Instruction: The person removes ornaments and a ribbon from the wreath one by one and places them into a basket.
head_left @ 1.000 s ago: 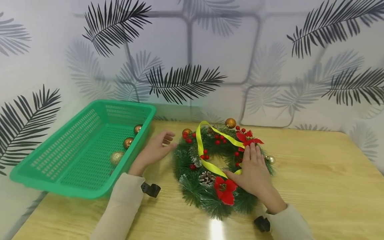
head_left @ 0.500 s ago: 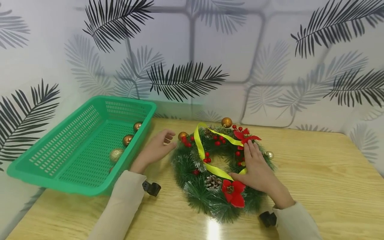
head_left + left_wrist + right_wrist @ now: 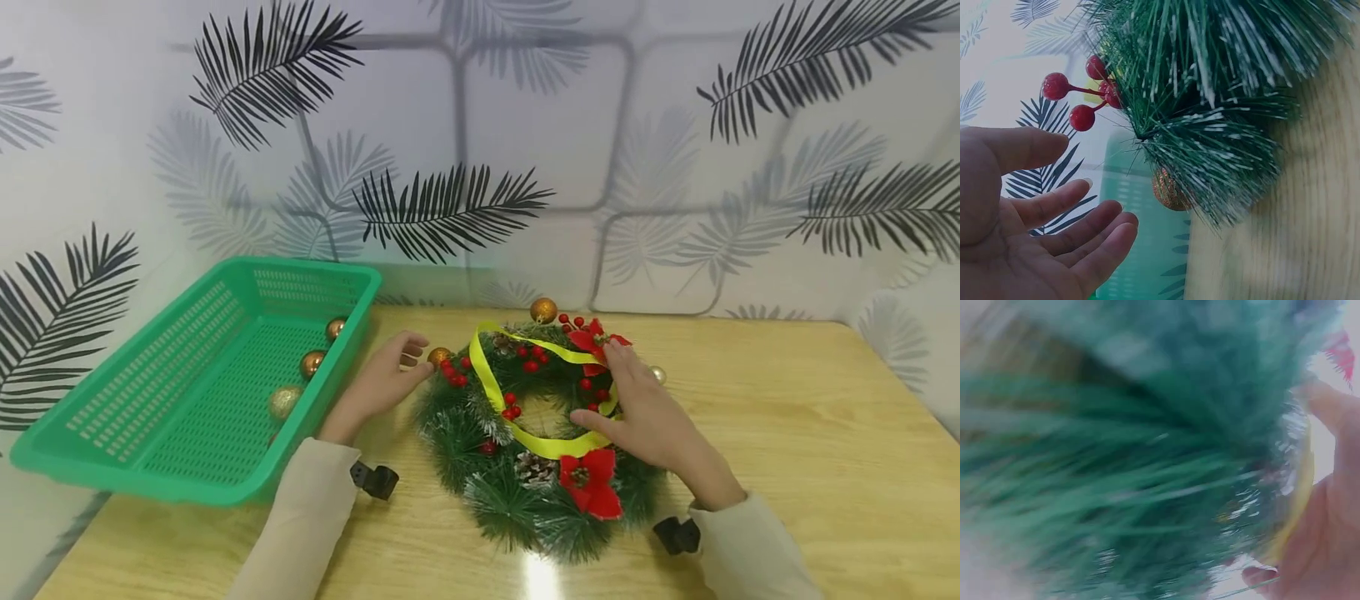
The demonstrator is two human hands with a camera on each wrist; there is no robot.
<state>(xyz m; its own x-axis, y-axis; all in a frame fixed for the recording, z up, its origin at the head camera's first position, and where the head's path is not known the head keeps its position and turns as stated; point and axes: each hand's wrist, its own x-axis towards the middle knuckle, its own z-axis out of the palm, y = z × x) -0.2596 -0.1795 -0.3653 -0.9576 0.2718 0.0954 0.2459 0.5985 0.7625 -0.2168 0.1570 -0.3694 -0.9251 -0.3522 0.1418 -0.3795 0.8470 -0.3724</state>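
A green Christmas wreath (image 3: 461, 442) lies on the table, dressed with red berries, pine cones and red poinsettias (image 3: 590, 483). A yellow ribbon (image 3: 555, 450) loops around its middle. My right hand (image 3: 648, 417) rests on the wreath's right side, fingers extended toward the upper poinsettia (image 3: 592, 340) and thumb spread toward the centre. Blurred greenery fills most of the right wrist view, with the ribbon beside that hand. At the wreath's left edge my left hand (image 3: 386, 379) holds nothing, its fingers loosely bent near an orange glitter ball (image 3: 439, 357) and red berries (image 3: 1082, 117).
A green plastic basket (image 3: 187, 492) stands on the left, with copper balls (image 3: 312, 364) and a gold glitter ball (image 3: 285, 402) along its right side. Behind the wooden table (image 3: 795, 433) hangs a leaf-patterned backdrop (image 3: 540, 142).
The wreath has turned counterclockwise: its back ornaments have shifted left and the front poinsettia right. My right hand has stayed against it, while the left hand has hardly moved. The head view has shifted slightly.
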